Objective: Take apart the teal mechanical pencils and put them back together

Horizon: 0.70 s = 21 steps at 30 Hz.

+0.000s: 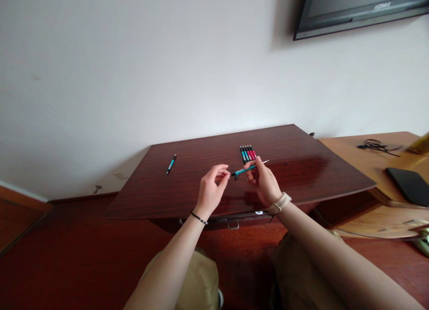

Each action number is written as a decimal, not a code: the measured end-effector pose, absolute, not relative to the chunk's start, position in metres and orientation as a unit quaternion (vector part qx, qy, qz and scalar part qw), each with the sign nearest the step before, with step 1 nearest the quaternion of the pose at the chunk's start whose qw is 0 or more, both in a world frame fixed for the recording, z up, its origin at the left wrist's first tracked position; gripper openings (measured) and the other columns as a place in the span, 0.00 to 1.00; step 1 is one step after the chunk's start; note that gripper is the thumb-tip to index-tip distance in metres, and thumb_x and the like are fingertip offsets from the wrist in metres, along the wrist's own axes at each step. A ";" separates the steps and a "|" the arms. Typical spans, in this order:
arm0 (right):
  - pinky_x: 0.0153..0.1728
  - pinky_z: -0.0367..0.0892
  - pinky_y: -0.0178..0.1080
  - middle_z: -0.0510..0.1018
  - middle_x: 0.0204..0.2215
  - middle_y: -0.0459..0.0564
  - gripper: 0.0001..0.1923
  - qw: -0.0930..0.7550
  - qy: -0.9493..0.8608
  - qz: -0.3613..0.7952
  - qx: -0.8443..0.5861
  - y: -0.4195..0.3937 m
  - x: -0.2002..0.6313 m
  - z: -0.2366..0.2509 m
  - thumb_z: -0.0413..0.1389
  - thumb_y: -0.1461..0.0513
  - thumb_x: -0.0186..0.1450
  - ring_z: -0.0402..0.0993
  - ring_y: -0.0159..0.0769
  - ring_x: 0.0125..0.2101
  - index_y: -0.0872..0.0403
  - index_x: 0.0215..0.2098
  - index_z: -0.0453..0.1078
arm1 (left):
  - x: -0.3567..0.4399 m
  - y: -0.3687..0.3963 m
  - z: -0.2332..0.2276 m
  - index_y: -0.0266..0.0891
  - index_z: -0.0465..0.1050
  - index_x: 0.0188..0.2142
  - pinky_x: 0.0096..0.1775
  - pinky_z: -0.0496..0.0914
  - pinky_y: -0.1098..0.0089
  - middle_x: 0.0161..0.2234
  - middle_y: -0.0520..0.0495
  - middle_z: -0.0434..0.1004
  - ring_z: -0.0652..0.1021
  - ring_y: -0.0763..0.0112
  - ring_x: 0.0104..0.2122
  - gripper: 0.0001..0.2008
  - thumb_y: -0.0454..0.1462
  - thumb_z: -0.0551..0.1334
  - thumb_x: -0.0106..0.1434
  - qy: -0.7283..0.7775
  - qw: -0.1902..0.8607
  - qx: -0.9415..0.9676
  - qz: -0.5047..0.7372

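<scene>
- Both hands share one teal pen [244, 169]: my right hand [264, 182] pinches the barrel between thumb and fingers, and my left hand [210, 190] closes its fingertips on the dark tip end, so each hand is closed on the same thing.
- From where I watch, the pen hangs level just above the dark wooden table [201, 185], with a thin pale rod sticking out past the right-hand fingers.
- Just beyond the grip, touching one another, lies a row of pens [247, 153], teal and pink, lined up side by side.
- Well to the left of the grip a single teal pen [171, 164] lies alone on the table.
- Risk, as I judge it: the left pinch is on a small end piece; if that piece comes free suddenly it could drop and roll off the near edge, which sits just under the wrists.
- A jerk of the right hand could also knock the row behind it out of line.
- The tabletop is glossy and looks slick, so small parts would slide easily.
- Right of the grip stands a lighter desk [368, 160] with a black cable [377, 145] and a dark flat pad [407, 185]; a wall screen [362, 8] hangs above on the white wall, and the floor is reddish wood.
</scene>
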State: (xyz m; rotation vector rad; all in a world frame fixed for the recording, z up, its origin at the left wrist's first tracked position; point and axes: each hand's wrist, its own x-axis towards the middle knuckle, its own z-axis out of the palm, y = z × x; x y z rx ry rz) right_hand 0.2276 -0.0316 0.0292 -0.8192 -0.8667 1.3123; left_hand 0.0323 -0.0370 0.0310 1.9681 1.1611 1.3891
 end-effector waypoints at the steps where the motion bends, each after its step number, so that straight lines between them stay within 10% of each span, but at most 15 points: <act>1: 0.20 0.57 0.33 0.66 0.19 0.43 0.28 0.630 -0.371 0.582 -0.356 -0.032 0.228 0.030 0.60 0.37 0.69 0.59 0.29 0.20 0.52 0.34 0.78 | 0.032 -0.036 0.030 0.43 0.75 0.54 0.49 0.81 0.65 0.44 0.45 0.85 0.86 0.66 0.43 0.11 0.36 0.65 0.73 0.422 0.239 0.710 0.511; 21: 0.23 0.56 0.35 0.68 0.21 0.44 0.27 0.636 -0.341 0.605 -0.336 -0.034 0.223 0.032 0.64 0.37 0.65 0.61 0.30 0.22 0.52 0.32 0.78 | 0.037 -0.033 0.025 0.40 0.79 0.49 0.48 0.78 0.64 0.43 0.43 0.84 0.84 0.64 0.43 0.13 0.42 0.71 0.68 0.415 0.372 0.633 0.538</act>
